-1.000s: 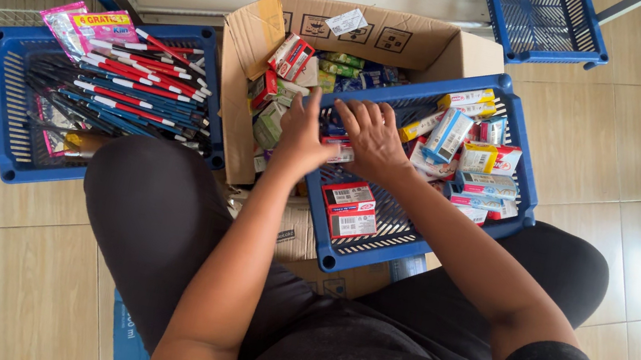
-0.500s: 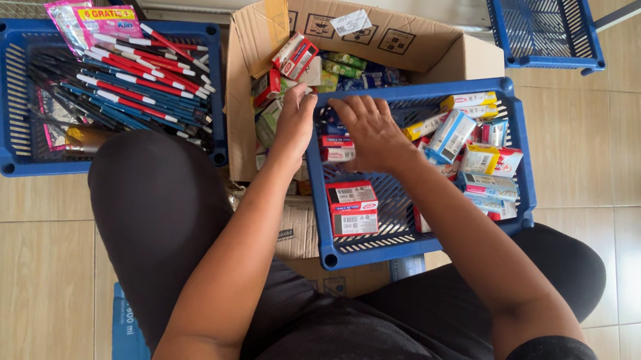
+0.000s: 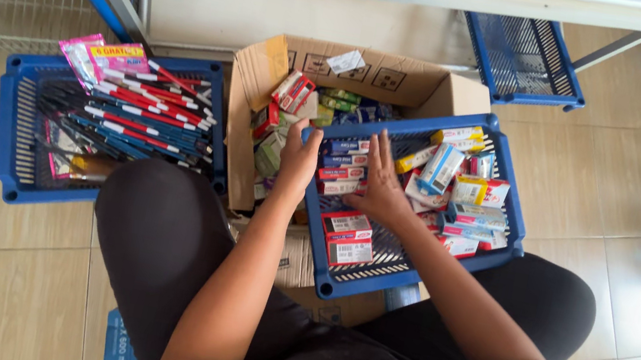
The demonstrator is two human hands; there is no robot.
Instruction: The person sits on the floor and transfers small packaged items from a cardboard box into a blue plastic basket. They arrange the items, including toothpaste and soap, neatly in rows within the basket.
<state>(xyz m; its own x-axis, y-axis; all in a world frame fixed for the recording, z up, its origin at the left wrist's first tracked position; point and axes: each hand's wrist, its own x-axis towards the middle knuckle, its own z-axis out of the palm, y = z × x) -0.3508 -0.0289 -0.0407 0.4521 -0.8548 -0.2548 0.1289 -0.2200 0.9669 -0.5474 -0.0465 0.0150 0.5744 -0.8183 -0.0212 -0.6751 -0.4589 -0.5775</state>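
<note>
Much of the cardboard box (image 3: 408, 81) is covered by the blue basket (image 3: 511, 196) resting across it, so only the small packets in its left part show; what lies deeper cannot be made out. The person's lap hides the basket's near corner and the floor under it.

The left hand (image 3: 297, 163) sits at the basket's left rim, fingers curled loosely; whether it grips the rim or a packet there cannot be told. The right hand (image 3: 383, 184) lies flat and spread, fingers apart, palm down on a short row of small red and blue boxes (image 3: 343, 166) stacked in the basket's upper left part. It presses on them without closing around any.

The boxes are slim and stand in a neat row. Two red and white boxes (image 3: 348, 238) lie just below, and a loose jumble fills the right side.

To the left, a second blue basket (image 3: 11, 143) holds long carded pens (image 3: 147, 119).
</note>
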